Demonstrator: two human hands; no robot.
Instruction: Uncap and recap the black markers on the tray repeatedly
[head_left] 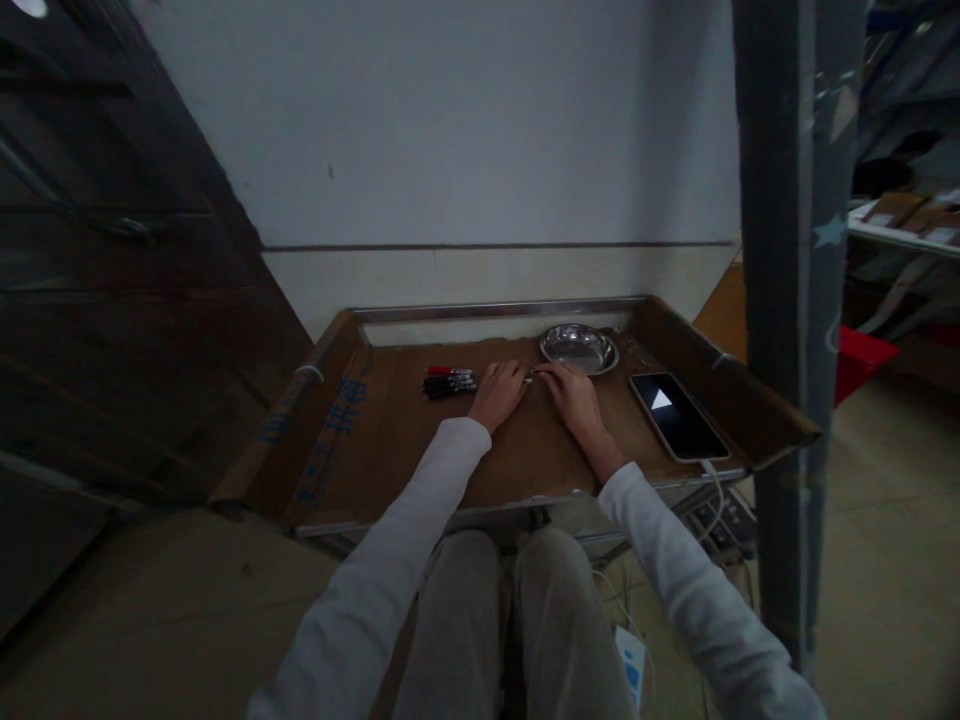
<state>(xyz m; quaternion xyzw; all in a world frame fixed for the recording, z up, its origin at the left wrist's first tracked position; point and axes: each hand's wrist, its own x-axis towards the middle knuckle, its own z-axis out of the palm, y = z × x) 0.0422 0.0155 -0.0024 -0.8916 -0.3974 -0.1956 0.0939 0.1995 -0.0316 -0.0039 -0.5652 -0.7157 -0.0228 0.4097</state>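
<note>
My left hand (500, 392) rests on the brown cardboard surface, its fingers closed near a small slim piece with a pale end (528, 380). Facing it from the right, my right hand (574, 396) has its thumb and fingertips pinched together at a small dark bit by that piece. The fingers hide most of what is between the hands. Just left of my left hand lie several black pens (448, 386) side by side, with a red pen (448, 371) at their far edge. Behind my right hand stands a round shiny metal dish (579, 348).
A smartphone (679, 417) with a white cable lies at the right. Raised cardboard sides (739, 395) border the cardboard-lined table (390, 450). A grey post (787, 300) rises close to the right, and a wall (480, 130) stands behind.
</note>
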